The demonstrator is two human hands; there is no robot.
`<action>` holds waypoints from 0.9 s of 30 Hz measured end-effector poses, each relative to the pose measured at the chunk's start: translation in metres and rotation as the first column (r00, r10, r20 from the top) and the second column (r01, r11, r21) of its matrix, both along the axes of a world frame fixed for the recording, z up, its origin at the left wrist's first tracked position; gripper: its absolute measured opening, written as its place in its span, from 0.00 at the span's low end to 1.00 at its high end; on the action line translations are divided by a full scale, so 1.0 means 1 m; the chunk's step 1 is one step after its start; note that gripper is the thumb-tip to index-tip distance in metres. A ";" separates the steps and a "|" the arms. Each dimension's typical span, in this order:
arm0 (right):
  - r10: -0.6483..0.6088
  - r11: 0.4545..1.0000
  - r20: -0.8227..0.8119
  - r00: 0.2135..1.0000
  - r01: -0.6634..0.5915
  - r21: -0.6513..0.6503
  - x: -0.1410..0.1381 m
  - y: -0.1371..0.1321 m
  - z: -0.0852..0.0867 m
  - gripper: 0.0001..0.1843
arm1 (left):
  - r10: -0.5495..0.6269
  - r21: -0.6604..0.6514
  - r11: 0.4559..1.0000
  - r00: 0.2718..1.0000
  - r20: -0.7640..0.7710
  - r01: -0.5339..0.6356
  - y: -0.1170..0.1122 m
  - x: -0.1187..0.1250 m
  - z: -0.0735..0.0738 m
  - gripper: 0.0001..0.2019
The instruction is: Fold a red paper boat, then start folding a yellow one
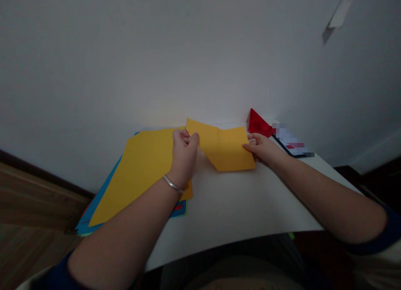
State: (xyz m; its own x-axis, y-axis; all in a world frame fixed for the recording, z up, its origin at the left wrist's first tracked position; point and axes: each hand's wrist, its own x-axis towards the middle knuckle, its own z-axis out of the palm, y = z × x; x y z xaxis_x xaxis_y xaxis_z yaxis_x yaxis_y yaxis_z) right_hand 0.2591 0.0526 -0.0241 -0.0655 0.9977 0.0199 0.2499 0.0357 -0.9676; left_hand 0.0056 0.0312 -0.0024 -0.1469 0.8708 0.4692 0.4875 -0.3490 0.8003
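A small sheet of yellow paper (230, 148) is held up between both hands above the white table, with a crease running down its middle. My left hand (184, 150) pinches its left edge, thumb and fingers closed. At the right edge, my right hand (259, 147) grips the sheet between thumb and fingers. The lower left part of the paper slants up toward my left hand. Under my left wrist, which wears a silver bangle (173, 184), lies a large yellow sheet (144, 160) on top of a blue sheet or folder (108, 187).
A folded red paper piece (259, 123) stands at the back right against the wall. Beside it lies a dark-edged flat device (290, 141), its screen partly pixelated. The white table (244, 206) ends close to my body. Wooden furniture (34, 214) is at the left.
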 end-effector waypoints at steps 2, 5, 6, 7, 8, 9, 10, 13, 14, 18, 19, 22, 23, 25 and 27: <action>-0.015 0.998 0.129 0.991 0.007 0.066 0.003 0.001 0.000 0.17 | 0.071 0.056 0.996 0.997 -0.033 -0.069 -0.005 0.001 0.005 0.06; -0.046 0.986 0.284 0.958 -0.001 0.166 0.005 0.001 0.003 0.25 | -0.038 0.093 0.992 0.898 -0.439 0.087 -0.013 0.003 0.010 0.06; -0.052 0.983 0.319 0.946 -0.008 0.183 0.005 0.001 0.003 0.27 | -0.085 0.094 0.981 0.813 -0.576 0.168 -0.015 0.004 0.010 0.07; -0.052 0.981 0.348 0.936 -0.017 0.192 0.005 0.001 0.004 0.28 | -0.129 0.071 0.968 0.724 -0.678 0.239 -0.016 0.004 0.008 0.10; -0.046 0.980 0.372 0.927 -0.030 0.197 0.005 0.000 0.004 0.26 | -0.161 0.031 0.961 0.648 -0.745 0.274 -0.017 0.005 0.006 0.13; -0.034 0.979 0.389 0.921 -0.048 0.199 0.005 0.000 0.004 0.23 | -0.174 -0.003 0.960 0.588 -0.790 0.280 -0.018 0.005 0.002 0.16; -0.015 0.977 0.395 0.919 -0.071 0.202 0.004 0.000 0.004 0.19 | -0.195 -0.044 0.958 0.531 -0.825 0.282 -0.018 0.004 -0.002 0.18; 0.070 0.976 0.274 0.959 -0.123 0.181 0.004 0.001 0.003 0.07 | -0.251 -0.159 0.960 0.453 -0.856 0.231 -0.016 0.002 -0.012 0.23; 0.111 0.978 0.190 0.975 -0.141 0.156 0.004 0.002 0.002 0.07 | -0.270 -0.190 0.957 0.441 -0.856 0.218 -0.015 0.001 -0.015 0.25; 0.232 0.969 -0.032 0.972 -0.228 0.098 0.007 0.006 0.001 0.11 | -0.329 -0.263 0.942 0.411 -0.850 0.211 -0.013 -0.002 -0.019 0.28; 0.255 0.961 -0.005 0.967 -0.252 0.116 0.009 0.007 0.000 0.11 | -0.334 -0.268 0.940 0.407 -0.850 0.212 -0.013 -0.002 -0.019 0.29; 0.283 0.922 0.219 0.934 -0.328 0.205 0.014 0.009 0.000 0.11 | -0.334 -0.266 0.939 0.397 -0.855 0.218 -0.013 -0.003 -0.019 0.28; 0.273 0.903 0.312 0.910 -0.354 0.242 0.015 0.009 0.000 0.11 | -0.333 -0.265 0.939 0.395 -0.856 0.217 -0.013 -0.003 -0.019 0.28; 0.201 0.851 0.483 0.852 -0.396 0.344 0.017 0.007 0.001 0.13 | -0.334 -0.268 0.939 0.393 -0.857 0.213 -0.013 -0.003 -0.019 0.28; 0.083 0.777 0.609 0.789 -0.434 0.456 0.017 0.005 0.004 0.15 | -0.335 -0.270 0.939 0.392 -0.857 0.213 -0.012 -0.002 -0.019 0.29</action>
State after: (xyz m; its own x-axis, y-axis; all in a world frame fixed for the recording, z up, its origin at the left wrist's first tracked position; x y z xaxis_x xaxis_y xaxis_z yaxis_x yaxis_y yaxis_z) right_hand 0.2756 0.0576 -0.0201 -0.4933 0.7573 0.4280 0.6026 0.6524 -0.4596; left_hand 0.0033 0.0188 -0.0218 0.5477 0.8310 0.0975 0.8331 -0.5524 0.0285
